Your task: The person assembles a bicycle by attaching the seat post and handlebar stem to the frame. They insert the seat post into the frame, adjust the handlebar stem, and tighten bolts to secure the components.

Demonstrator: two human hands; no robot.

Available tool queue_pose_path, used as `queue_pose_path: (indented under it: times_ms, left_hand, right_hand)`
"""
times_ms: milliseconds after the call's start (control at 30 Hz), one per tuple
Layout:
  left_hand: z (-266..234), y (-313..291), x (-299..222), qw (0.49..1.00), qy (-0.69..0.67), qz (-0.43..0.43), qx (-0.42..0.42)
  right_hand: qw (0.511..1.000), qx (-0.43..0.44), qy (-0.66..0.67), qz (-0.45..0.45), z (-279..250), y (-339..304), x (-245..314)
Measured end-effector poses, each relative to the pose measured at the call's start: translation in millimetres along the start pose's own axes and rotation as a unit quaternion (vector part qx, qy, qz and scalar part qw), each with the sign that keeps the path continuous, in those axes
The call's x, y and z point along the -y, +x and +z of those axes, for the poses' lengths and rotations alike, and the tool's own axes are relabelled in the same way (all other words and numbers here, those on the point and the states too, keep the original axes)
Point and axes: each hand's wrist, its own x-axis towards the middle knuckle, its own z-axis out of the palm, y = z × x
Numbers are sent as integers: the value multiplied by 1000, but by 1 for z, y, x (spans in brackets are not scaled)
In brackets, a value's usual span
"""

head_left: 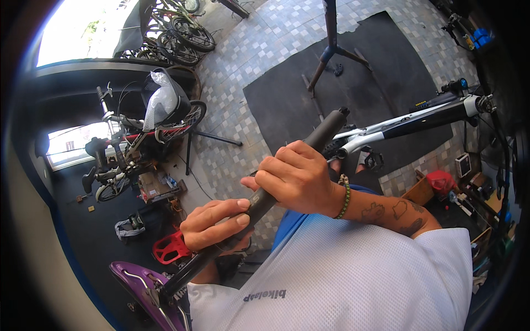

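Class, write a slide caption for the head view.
Left hand and right hand grip a dark seatpost bearing a purple saddle.

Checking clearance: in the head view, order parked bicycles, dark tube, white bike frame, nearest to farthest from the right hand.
1. Dark tube: in the right hand.
2. White bike frame: beyond, to the right.
3. Parked bicycles: background, upper left.

pass: over tiles (pixel 229 110) | block: white frame (pixel 367 141), stand (pixel 330 33) | far right: perhaps tight
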Motion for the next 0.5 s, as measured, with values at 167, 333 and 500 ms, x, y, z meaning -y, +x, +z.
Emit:
queue_pose_path:
  times_ms: [167, 333, 500]
  left_hand:
    - [-11, 10, -7, 999, -1, 52, 7]
    - [-19, 15, 4, 990, -28, 127, 50]
    - [-30, 30, 8, 982, -63, 148, 95]
  right_hand:
    - [999, -20, -32, -24, -13, 15, 11]
    - [997, -26, -73, -23, -26, 14, 23]
    - [993, -53, -109, 9, -33, 14, 34]
